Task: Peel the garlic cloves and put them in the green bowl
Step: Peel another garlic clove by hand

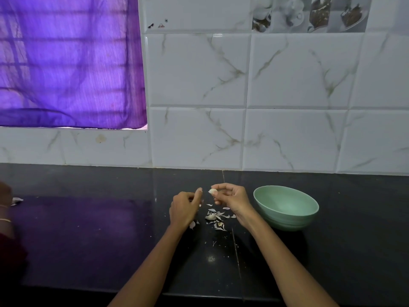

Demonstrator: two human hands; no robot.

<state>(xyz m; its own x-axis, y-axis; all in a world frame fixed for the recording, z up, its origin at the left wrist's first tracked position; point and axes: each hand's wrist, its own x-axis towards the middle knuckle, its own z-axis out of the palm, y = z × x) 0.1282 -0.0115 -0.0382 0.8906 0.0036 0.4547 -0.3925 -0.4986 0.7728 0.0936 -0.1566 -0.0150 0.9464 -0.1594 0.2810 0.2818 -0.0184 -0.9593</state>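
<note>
— Where the head view looks down, what lies on the black counter (88,240)?
— Garlic skins (215,216), between both wrists; green bowl (286,207) right of them; marbled wall tiles (243,85), purple curtain (66,63) behind.
— Hands?
— Right hand (232,199) pinches a garlic clove (213,191); left hand (184,209) half-curled, seemingly empty.

Your right hand (232,199) pinches a pale garlic clove (213,191) just left of the green bowl (287,209). Your left hand (184,209) hovers farther left of the bowl, fingers loosely curled. Papery skins (215,217) litter the black counter (88,240) below the clove.
</note>
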